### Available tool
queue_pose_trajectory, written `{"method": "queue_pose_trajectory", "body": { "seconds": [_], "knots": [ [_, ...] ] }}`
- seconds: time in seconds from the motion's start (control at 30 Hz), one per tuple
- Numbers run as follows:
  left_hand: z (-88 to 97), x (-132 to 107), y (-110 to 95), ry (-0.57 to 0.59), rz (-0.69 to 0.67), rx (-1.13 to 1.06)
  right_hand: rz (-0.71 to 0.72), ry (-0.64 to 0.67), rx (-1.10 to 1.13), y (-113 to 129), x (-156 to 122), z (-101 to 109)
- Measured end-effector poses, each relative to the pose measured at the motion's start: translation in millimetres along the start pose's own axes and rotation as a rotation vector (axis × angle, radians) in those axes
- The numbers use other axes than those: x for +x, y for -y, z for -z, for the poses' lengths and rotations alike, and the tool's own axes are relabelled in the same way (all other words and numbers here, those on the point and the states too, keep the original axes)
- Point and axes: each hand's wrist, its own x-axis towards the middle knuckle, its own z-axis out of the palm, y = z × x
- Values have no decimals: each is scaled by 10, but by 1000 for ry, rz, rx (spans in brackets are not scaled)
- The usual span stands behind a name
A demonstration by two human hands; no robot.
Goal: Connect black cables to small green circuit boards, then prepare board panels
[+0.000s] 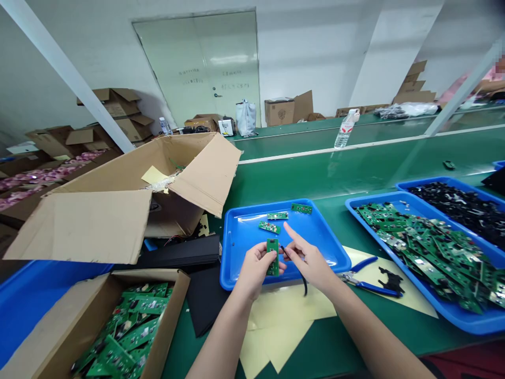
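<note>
Green-topped workbench (327,181) with blue plastic tray (226,263) at centre – both hands over the tray

Right of it, a larger blue tray (394,197) heaped with green circuit boards; lower left, a cardboard box (175,295) of similar boards. Beside the centre tray, blue-handled pliers (369,284); on its floor, three loose boards (277,216). Left hand (255,271) – fingers closed on a green circuit board (272,257), held over the tray. Right hand (310,258) – fingers open, index finger extended just beside the board; grip on a thin black wire (303,284) at the fingers impossible to tell.
</note>
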Motion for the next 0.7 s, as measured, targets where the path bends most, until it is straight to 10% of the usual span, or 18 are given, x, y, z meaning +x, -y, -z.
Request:
{"method": "queue_pose_trajectory", "body": {
  "seconds": [0.7],
  "knots": [
    [-10, 8, 61, 35, -47, 204, 363, -2, -365, -8, -25, 44]
  ]
}}
